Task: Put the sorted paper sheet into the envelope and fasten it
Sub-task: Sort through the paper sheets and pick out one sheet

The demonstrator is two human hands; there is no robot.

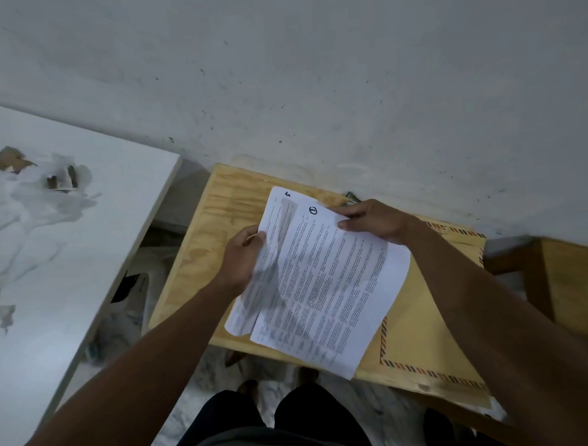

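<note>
A: What do the hands hold at this moment?

B: Both hold white printed paper sheets, which are above a small light wooden table. The left hand grips the left edge of the sheets, its fingers curled around the paper. The right hand pinches the top right corner, with the thumb on the printed side.

A: Is it one sheet only?

B: No, at least two. The front sheet has a circled number written at its top. Behind it, a second sheet shows on the left side, with one handwritten mark at its top.

A: And where is the envelope?

B: The large brown paper envelope with a striped border lies flat on the table, under the right part of the sheets and under the right forearm. The sheets are outside of it. I cannot tell if its flap is open.

A: What else is around?

B: A white board with a torn surface is at the left, and a grey wall is behind the table.
</note>
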